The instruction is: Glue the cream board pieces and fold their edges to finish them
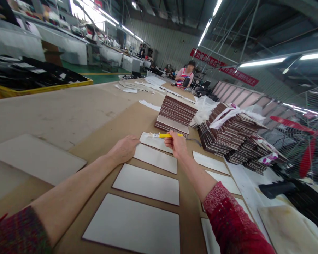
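My right hand [175, 143] is closed around the yellow handle of a paintbrush [163, 135]. Its pale bristles point left, over the farthest white rectangular board [156, 142] in a column on brown paper. My left hand [125, 148] lies palm down at the left edge of that board and the one nearer me, its fingers stretched forward and partly hidden. Closer to me in the same column lie a second board [155, 157], a third board [148, 183] and a large nearest board [137, 224]. Another column of white boards [210, 162] runs to the right, partly behind my right forearm.
A stack of brown-edged boards [176, 114] stands just beyond the brush. Larger bundled stacks [230, 134] rise to its right. A big pale sheet [37, 157] lies left. A fan [311, 132] stands at right; a person [184, 76] is at the table's far end.
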Demonstrator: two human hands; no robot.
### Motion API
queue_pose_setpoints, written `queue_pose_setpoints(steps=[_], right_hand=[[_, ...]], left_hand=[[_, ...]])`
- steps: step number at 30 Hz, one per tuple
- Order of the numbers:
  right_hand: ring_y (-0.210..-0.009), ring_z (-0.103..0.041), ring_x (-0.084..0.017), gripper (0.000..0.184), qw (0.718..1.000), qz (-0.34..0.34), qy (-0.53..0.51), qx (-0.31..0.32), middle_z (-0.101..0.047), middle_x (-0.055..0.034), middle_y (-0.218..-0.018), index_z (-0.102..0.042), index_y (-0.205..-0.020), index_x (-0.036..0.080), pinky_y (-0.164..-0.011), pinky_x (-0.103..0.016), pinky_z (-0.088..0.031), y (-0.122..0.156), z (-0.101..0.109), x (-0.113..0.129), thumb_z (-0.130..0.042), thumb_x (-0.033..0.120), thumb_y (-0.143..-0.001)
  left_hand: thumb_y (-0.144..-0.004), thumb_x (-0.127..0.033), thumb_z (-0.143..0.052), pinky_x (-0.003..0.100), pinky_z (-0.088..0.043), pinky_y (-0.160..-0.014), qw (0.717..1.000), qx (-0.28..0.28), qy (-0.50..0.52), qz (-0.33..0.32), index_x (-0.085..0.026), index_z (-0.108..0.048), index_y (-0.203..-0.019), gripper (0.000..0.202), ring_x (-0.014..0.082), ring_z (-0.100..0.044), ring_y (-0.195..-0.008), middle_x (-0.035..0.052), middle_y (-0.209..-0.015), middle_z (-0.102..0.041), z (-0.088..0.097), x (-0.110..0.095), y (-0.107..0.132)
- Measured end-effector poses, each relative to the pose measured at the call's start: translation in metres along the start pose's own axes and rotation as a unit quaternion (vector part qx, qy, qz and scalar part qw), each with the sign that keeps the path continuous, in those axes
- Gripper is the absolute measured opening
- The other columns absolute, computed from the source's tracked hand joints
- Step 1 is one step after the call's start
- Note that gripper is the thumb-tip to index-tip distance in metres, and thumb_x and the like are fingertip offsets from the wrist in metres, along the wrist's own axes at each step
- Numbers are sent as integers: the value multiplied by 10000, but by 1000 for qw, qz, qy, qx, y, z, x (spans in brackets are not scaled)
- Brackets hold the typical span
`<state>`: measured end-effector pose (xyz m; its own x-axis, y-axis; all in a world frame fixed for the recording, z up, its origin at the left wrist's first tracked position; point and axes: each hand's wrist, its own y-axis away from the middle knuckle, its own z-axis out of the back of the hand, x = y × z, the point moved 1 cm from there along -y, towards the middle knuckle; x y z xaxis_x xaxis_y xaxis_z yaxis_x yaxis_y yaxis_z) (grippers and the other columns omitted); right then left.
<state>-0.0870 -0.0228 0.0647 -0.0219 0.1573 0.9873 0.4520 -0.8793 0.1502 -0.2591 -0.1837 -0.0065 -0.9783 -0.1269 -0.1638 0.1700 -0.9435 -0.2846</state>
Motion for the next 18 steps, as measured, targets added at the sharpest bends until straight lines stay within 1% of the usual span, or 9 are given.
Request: queue_pose_setpoints(steps=[2,4,8,12,14,18], right_hand=[[-423,-613,-103,200,1000,-1,3,5,-684,4,-562,-674,-829,151,-404,-166,-512,-2,-13,-7,-654,323,-930],[-418,-618,-110,204,1000,-3,11,8,-683,7,-563,-664,-820,159,-397,-173,-512,-4,-21,-14,-670,340,-915],[-416,-625,-124,204,999,-3,38,10,-672,14,-556,-646,-792,176,-391,-188,-510,-8,-26,-23,-687,349,-893],[-410,-624,-140,166,997,1,71,-1,-666,14,-537,-650,-765,188,-386,-207,-509,-10,-16,-22,-647,288,-897],[-430,-642,-150,159,996,5,87,-13,-676,10,-542,-660,-759,192,-394,-211,-514,-10,-7,-19,-638,272,-895],[-444,-653,-160,171,993,10,109,-33,-689,0,-549,-670,-746,193,-406,-220,-523,-9,15,-12,-649,283,-889]], left_hand=[[-838,-16,-455,321,-461,-1088,1000,3,0,3,-129,-736,-1047,368,221,-656,-1151,118,-1189,-737,2,-1,0],[-831,-9,-456,314,-467,-1080,1000,5,2,4,-134,-735,-1050,376,214,-663,-1139,110,-1185,-740,4,-2,0],[-823,-3,-455,302,-465,-1083,1000,4,4,7,-130,-722,-1103,407,207,-659,-1149,105,-1204,-734,5,-3,0],[-829,-14,-466,301,-451,-1096,1000,6,1,2,-135,-731,-1063,374,209,-652,-1157,104,-1197,-735,4,-3,0],[-840,-29,-473,308,-456,-1088,1000,5,-2,2,-140,-735,-1037,346,214,-655,-1147,106,-1181,-737,3,-2,1],[-846,-41,-474,317,-453,-1091,1000,-2,-8,1,-143,-733,-1048,344,217,-656,-1147,107,-1175,-737,1,-1,1]])
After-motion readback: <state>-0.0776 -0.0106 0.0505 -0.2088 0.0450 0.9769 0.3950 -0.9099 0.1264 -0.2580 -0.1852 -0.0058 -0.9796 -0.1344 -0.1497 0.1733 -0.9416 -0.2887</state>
